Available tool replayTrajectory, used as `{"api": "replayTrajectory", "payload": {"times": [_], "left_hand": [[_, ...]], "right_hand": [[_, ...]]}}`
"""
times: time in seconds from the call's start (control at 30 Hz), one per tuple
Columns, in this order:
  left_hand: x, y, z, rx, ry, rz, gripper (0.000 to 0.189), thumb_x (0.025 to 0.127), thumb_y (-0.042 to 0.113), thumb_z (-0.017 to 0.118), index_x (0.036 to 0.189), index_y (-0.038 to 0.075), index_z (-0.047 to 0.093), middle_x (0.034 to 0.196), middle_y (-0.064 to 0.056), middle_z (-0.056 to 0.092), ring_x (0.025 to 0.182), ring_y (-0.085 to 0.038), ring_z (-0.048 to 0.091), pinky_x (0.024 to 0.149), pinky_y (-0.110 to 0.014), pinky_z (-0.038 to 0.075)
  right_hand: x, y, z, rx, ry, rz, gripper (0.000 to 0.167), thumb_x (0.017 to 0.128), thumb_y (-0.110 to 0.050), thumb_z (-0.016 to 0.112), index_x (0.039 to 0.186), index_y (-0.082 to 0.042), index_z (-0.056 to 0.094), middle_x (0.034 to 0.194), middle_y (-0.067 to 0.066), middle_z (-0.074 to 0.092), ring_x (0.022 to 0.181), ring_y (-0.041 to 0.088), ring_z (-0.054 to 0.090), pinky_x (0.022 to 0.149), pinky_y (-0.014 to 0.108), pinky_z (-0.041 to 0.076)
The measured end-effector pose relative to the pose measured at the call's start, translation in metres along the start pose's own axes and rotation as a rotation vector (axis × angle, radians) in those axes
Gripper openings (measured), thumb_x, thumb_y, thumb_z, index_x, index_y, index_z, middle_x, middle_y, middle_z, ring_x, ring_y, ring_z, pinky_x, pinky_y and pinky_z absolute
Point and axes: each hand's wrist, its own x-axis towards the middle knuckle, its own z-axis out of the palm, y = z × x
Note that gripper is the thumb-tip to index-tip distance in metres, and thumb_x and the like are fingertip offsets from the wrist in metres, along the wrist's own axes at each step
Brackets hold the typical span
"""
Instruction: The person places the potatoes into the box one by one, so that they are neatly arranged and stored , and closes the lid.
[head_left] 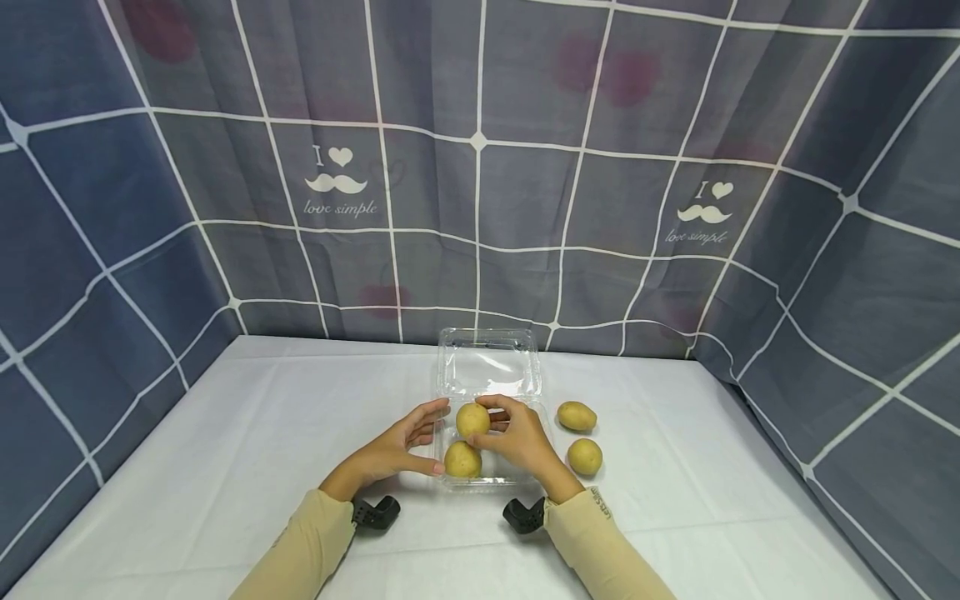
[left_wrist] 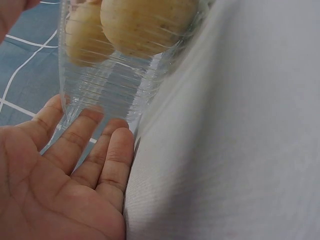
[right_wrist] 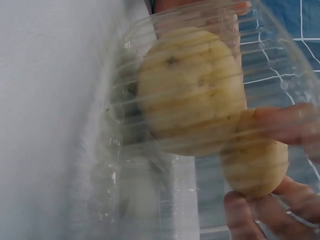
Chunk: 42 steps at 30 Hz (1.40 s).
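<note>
A clear plastic clamshell box lies with its lid folded back. One potato rests inside at the near left of the box. My right hand pinches a second potato between thumb and fingers, just behind the first; in the right wrist view this held potato shows through the plastic wall. Along the box's left side my left hand is spread, its fingertips at the ribbed wall with nothing held.
Two more potatoes, one farther back and one nearer, lie on the white cloth right of the box. A grey checked curtain stands behind the table. Each wrist carries a black device.
</note>
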Motion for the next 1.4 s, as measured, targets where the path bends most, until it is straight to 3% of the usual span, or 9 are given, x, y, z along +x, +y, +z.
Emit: {"api": "replayTrajectory", "payload": {"times": [0.27,0.7,1.0,1.4], "left_hand": [[0.0001,-0.0005,-0.0001,0.000,-0.001,0.001,0.108,0.088,0.011,0.091,0.168,-0.006,0.020,0.172,-0.034,0.023,0.155,-0.055,0.028,0.126,-0.064,0.028],[0.0012,0.0006,-0.0002,0.003,-0.004,-0.009,0.109,0.088,0.013,0.091,0.169,-0.005,0.019,0.173,-0.032,0.022,0.156,-0.054,0.027,0.127,-0.064,0.028],[0.0011,0.0014,-0.0009,0.011,-0.006,-0.022,0.110,0.089,0.014,0.091,0.169,-0.004,0.018,0.174,-0.030,0.022,0.157,-0.052,0.027,0.128,-0.056,0.032],[0.0008,0.0000,-0.0008,0.000,-0.005,-0.003,0.108,0.089,0.011,0.090,0.168,-0.006,0.019,0.172,-0.032,0.024,0.155,-0.054,0.028,0.127,-0.064,0.028]], "right_hand": [[0.0014,0.0002,0.0018,-0.028,-0.024,0.001,0.053,0.085,-0.007,0.090,0.134,0.004,0.071,0.131,0.021,0.070,0.106,0.033,0.074,0.092,0.040,0.064],[0.0021,0.0036,0.0024,0.000,-0.050,-0.024,0.047,0.090,-0.008,0.085,0.134,0.004,0.071,0.132,0.024,0.072,0.110,0.039,0.075,0.094,0.043,0.064],[0.0041,0.0054,0.0030,0.030,-0.082,0.004,0.046,0.093,-0.010,0.081,0.135,0.006,0.069,0.130,0.023,0.073,0.110,0.037,0.074,0.095,0.043,0.063],[0.0049,0.0022,0.0061,0.021,-0.091,0.054,0.043,0.097,-0.015,0.081,0.131,0.007,0.068,0.123,0.025,0.074,0.110,0.039,0.076,0.093,0.046,0.064]]}}
